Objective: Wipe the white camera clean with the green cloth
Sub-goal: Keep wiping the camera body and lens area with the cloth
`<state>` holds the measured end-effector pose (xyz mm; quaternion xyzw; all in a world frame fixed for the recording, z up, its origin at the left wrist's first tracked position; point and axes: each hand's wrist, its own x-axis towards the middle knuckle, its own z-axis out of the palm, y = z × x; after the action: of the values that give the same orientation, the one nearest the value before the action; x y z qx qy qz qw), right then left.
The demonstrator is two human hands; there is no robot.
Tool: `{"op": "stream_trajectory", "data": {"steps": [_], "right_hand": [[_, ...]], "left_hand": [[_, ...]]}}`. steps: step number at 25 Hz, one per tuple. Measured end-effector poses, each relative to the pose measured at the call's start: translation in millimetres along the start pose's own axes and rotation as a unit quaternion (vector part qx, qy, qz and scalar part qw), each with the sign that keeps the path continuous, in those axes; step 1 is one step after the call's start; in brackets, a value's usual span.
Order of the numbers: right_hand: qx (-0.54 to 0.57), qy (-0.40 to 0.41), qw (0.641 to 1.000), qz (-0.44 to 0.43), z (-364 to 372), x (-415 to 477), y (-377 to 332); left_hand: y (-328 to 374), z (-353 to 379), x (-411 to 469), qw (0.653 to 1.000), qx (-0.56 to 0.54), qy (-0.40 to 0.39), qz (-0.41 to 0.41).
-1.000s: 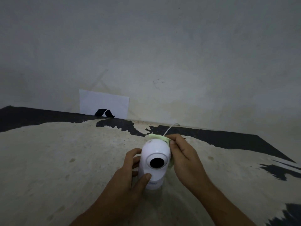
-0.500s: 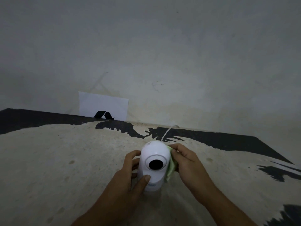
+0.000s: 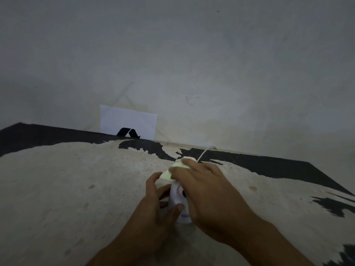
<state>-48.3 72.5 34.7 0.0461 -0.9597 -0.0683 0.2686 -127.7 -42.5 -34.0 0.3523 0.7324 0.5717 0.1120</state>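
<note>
The white camera [image 3: 175, 196] stands upright on a worn table, mostly hidden behind my hands; only a strip of its front and a sliver of the dark lens show. My left hand [image 3: 153, 206] grips its lower body from the left, thumb on the front. My right hand [image 3: 203, 189] lies across the camera's top and front, pressing the pale green cloth [image 3: 171, 171] onto the top. The cloth bunches out past my fingertips at the upper left.
A thin white cable [image 3: 204, 153] runs from behind the camera to the table's back edge. A white card with a black mark [image 3: 127, 121] leans against the grey wall. The table [image 3: 76, 189] is beige with peeling black patches.
My right hand has moved with the cloth from the camera's right side up and over its top, and now covers most of the lens. The left hand keeps its hold.
</note>
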Motion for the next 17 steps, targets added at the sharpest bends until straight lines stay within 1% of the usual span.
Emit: {"op": "stream_trajectory", "data": {"steps": [1, 2, 3, 5, 7, 8, 10, 11, 12, 14, 15, 16, 17], "right_hand": [[0.016, -0.017, 1.000, -0.013, -2, 0, 2], [0.038, -0.020, 0.999, 0.002, -4, 1, 6], [0.074, -0.017, 0.996, 0.039, -4, 0, 11], [0.166, -0.001, 0.976, 0.142, -1, -7, 17], [0.199, -0.003, 0.964, 0.175, 2, -10, 12], [0.173, -0.008, 0.973, 0.153, 3, -12, 7], [0.067, -0.006, 0.996, 0.050, 2, -15, 3], [0.043, -0.005, 0.999, 0.012, 1, -17, 6], [0.057, -0.018, 0.998, 0.016, 0, -19, 10], [0.140, -0.018, 0.985, 0.103, 2, -21, 17], [0.147, -0.014, 0.979, 0.143, 10, -27, 20], [0.111, -0.018, 0.982, 0.153, 19, -34, 21], [0.106, -0.053, 0.979, 0.167, 27, -41, 18]], "left_hand": [[0, 0, -1, 1.000, -0.003, 0.004, 0.012], [0, -1, -2, 1.000, -0.012, 0.005, 0.015], [1, -1, -2, 1.000, -0.023, 0.002, 0.007], [2, -2, -1, 0.999, -0.030, -0.013, -0.015], [4, -1, 2, 0.999, -0.026, -0.020, -0.019], [4, 0, 2, 0.999, -0.025, -0.020, -0.018], [4, 0, 2, 1.000, -0.015, -0.014, -0.021], [4, 0, 2, 1.000, -0.013, -0.012, -0.020], [4, 0, 2, 1.000, -0.015, -0.013, -0.016], [4, -1, 0, 1.000, -0.017, -0.020, -0.014], [3, -1, -1, 1.000, -0.013, -0.021, -0.016], [3, -2, -1, 1.000, -0.007, -0.022, -0.017], [3, -2, -1, 1.000, 0.000, -0.021, -0.018]]}}
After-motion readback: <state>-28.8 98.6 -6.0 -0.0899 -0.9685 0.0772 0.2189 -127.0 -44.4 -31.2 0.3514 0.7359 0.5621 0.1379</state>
